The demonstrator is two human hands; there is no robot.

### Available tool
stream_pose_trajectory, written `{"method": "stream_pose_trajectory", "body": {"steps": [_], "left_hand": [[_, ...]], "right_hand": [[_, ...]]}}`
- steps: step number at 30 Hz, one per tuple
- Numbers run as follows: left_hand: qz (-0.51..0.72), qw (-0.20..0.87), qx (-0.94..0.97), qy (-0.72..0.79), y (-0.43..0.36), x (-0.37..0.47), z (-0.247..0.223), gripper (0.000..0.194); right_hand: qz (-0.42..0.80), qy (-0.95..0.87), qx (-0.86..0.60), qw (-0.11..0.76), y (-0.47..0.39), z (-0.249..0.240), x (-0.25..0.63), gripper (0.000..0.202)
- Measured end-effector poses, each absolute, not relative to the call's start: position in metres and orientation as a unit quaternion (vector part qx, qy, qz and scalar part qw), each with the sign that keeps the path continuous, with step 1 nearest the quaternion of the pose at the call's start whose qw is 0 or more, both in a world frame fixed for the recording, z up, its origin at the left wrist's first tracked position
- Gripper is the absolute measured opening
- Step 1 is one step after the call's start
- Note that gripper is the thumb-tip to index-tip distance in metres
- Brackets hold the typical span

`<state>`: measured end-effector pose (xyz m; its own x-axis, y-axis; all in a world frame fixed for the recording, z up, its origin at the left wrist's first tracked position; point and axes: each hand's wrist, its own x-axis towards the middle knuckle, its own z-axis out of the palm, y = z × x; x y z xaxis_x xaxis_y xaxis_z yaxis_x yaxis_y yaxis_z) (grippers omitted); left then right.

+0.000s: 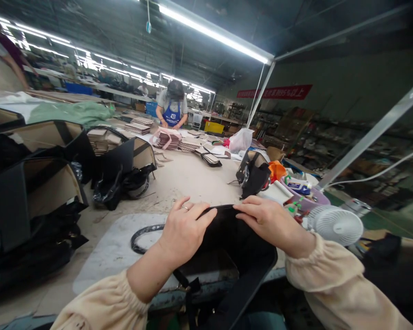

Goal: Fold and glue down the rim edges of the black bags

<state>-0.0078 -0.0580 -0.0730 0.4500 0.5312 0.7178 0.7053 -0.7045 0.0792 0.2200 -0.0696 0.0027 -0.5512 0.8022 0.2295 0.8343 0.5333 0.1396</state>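
Observation:
A black bag [223,238] stands upright at the near edge of the work table, its top edge pinched between both hands. My left hand [187,227] grips that edge on the left, fingers pressed over it, with a ring on one finger. On the right side of the same edge, the thumb and fingers of my right hand [270,222] are closed on it. A dark strap loop [142,238] wrapped in clear film lies on a white sheet [113,247] left of my left hand. Straps hang below the bag over the table edge.
Several black bags with tan linings [51,178] crowd the left. Across the table [189,181], a person in a blue apron [172,110] handles stacked pieces. Another black bag [253,174], a purple basin [309,199] and a white fan [335,224] are on the right, below metal poles.

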Motion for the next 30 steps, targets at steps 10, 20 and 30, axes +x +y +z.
{"method": "stream_pose_trajectory", "body": {"steps": [10, 20, 30], "left_hand": [[-0.429, 0.089, -0.825, -0.357, -0.062, -0.005, -0.073, 0.017], [-0.368, 0.005, -0.850, -0.378, -0.067, -0.007, -0.059, 0.015], [-0.142, -0.216, -0.872, -0.415, -0.034, 0.015, -0.003, 0.027]], "right_hand": [[-0.184, -0.877, -0.442, 0.048, -0.066, 0.003, 0.218, 0.021], [-0.138, -0.878, -0.451, 0.078, -0.064, -0.001, 0.217, 0.018], [-0.118, -0.909, -0.394, 0.070, -0.066, 0.001, 0.223, 0.020]]}}
